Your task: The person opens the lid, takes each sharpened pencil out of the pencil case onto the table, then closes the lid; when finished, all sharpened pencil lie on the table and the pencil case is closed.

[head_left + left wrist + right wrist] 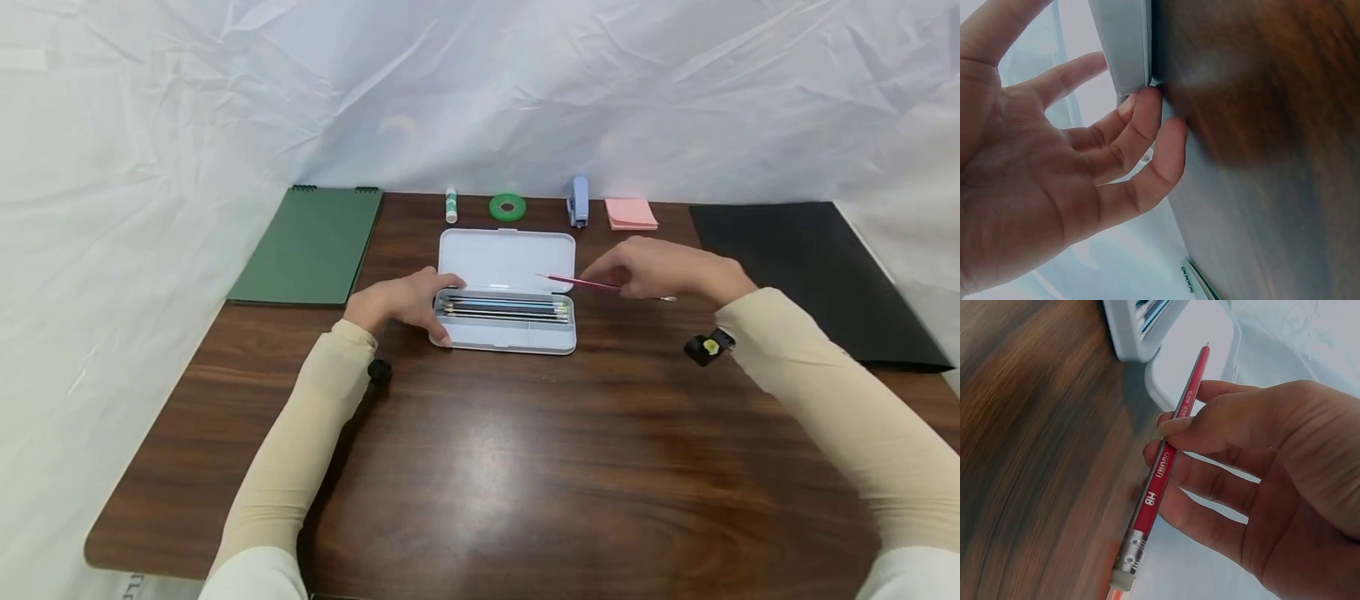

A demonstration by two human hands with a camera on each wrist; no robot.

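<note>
The right hand [1254,481] pinches a red HB pencil [1166,462] with metal ferrule and seemingly pale eraser, while the left hand [401,304], fingers relaxed, rests on the white pencil case [510,333].

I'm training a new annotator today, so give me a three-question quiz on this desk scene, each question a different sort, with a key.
1. True or false: the right hand holds a red pencil.
2. The left hand rests on which end of the pencil case? A) its left end B) its right end C) the lid
3. Fill in: the green tape roll lies between the glue stick and the ____.

Key: 1 true; 2 A; 3 stapler.
</note>
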